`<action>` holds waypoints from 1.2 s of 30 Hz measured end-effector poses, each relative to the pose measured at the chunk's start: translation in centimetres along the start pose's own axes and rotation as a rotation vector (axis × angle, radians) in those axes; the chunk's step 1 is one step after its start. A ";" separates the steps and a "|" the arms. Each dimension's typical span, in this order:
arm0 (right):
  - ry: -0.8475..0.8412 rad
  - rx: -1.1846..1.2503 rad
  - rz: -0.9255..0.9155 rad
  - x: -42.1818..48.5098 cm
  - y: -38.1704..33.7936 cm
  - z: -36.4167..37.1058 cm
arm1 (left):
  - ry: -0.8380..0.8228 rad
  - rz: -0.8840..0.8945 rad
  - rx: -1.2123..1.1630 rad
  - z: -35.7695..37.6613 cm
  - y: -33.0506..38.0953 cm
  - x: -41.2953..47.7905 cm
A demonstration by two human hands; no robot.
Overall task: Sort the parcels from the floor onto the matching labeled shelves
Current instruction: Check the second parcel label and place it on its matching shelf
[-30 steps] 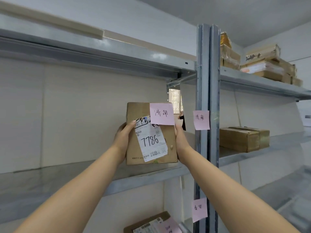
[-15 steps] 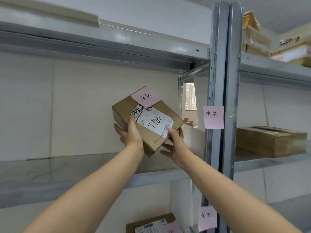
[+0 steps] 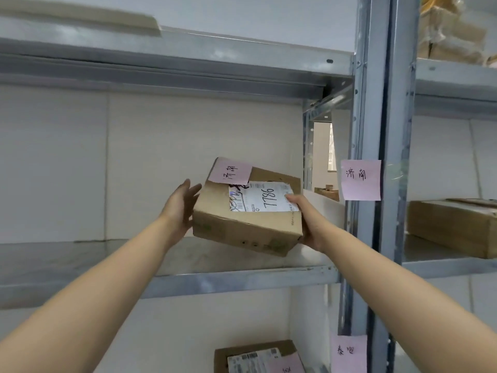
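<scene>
A brown cardboard parcel (image 3: 242, 227) with a white label reading 7786 and a pink note on top hangs tilted just above the grey metal shelf (image 3: 242, 278). My left hand (image 3: 180, 208) presses flat against its left side, fingers spread. My right hand (image 3: 306, 224) grips its right end, thumb on the label. A pink note (image 3: 361, 180) with the same two characters as the parcel's note is stuck on the upright post (image 3: 373, 157) beside this shelf.
Another parcel (image 3: 255, 356) lies on the shelf below, beside a second pink note (image 3: 349, 352) on the post. In the right bay a brown box (image 3: 451, 224) sits at the same level, and several parcels (image 3: 451, 28) are stacked above.
The parcel was upright facing me a second ago. It has tipped flat, label up, and come lower and further in over the shelf. My view has shifted closer and left.
</scene>
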State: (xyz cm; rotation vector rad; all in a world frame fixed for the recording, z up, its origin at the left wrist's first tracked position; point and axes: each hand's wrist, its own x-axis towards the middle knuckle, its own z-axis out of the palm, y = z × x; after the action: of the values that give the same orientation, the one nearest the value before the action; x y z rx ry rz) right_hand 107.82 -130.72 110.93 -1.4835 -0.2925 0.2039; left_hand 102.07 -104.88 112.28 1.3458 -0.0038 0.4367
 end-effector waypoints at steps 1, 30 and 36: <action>-0.009 -0.011 0.022 0.2 -0.2 0.0 | -0.014 -0.013 0.006 0.3 -0.3 -0.2; 0.090 0.236 0.110 0.8 0.2 -1.4 | 0.007 -0.197 -0.019 4.5 -5.0 -3.0; 0.097 0.161 0.018 1.1 -1.2 -1.7 | 0.007 -0.112 0.076 4.3 -3.2 -3.3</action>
State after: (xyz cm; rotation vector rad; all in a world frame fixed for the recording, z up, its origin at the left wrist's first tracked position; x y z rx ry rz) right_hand 109.31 -132.13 112.09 -1.3320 -0.1804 0.1661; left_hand 101.05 -110.44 109.42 1.4121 0.0943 0.3494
